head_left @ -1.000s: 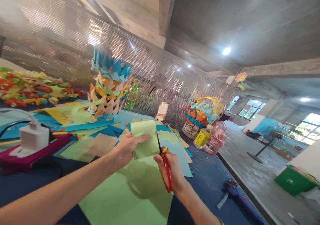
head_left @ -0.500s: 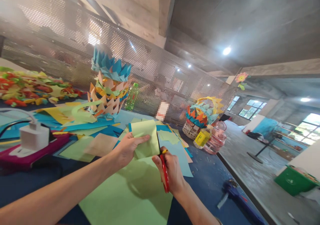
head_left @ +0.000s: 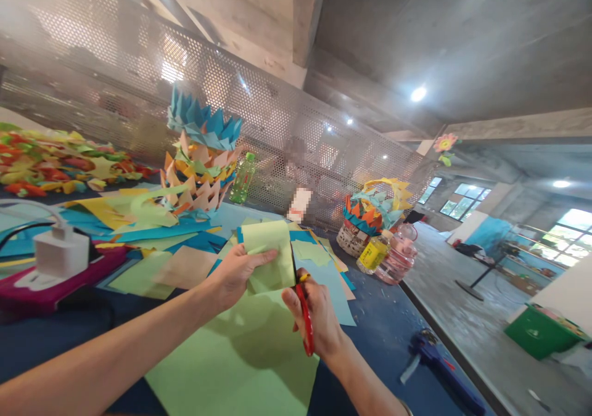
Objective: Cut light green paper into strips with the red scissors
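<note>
My left hand pinches a folded piece of light green paper, thumb on top and fingers behind. In my right hand is a pair of scissors with red handles, gripped by the loops. The dark blades stand at the right edge of the folded paper; how far they are parted is hard to see. Beneath both hands a large light green sheet lies on the dark blue table. Loose blue, green and peach sheets spread behind my left hand.
Stacked paper crowns and a green bottle stand at the back. A purple power strip with a white charger is left. On the right are a yellow-labelled bottle, a pink jug and a blue glue gun.
The scissors' handles have shifted slightly in my right hand, and a bit of red now shows under the thumb. My left hand and the folded paper stay nearly in place.
</note>
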The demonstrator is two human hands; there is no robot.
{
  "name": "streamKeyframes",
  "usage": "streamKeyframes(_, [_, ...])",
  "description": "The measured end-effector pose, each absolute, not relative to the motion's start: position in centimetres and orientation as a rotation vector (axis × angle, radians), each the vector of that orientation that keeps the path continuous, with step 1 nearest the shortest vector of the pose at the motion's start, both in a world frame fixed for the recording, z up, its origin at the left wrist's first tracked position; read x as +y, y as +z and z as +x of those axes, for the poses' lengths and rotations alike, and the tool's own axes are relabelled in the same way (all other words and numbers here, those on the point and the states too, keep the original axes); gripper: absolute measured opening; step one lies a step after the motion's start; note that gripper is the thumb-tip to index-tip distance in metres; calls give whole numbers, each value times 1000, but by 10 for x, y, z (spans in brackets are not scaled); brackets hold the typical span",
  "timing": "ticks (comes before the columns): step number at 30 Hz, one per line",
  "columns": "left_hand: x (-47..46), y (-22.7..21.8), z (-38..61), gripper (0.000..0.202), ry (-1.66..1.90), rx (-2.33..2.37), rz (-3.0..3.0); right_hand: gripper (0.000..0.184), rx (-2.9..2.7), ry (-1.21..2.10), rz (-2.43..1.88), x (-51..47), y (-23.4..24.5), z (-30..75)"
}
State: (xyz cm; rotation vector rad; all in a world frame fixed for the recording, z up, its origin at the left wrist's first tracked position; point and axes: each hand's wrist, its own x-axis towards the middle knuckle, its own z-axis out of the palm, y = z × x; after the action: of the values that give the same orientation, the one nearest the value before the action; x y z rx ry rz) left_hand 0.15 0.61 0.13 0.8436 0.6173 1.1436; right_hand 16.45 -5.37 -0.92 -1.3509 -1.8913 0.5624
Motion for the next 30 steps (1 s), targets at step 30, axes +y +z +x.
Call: streamKeyframes(30, [-2, 10, 3, 40, 1112, 688, 822, 40, -1867, 402, -1354, -49, -17, 165])
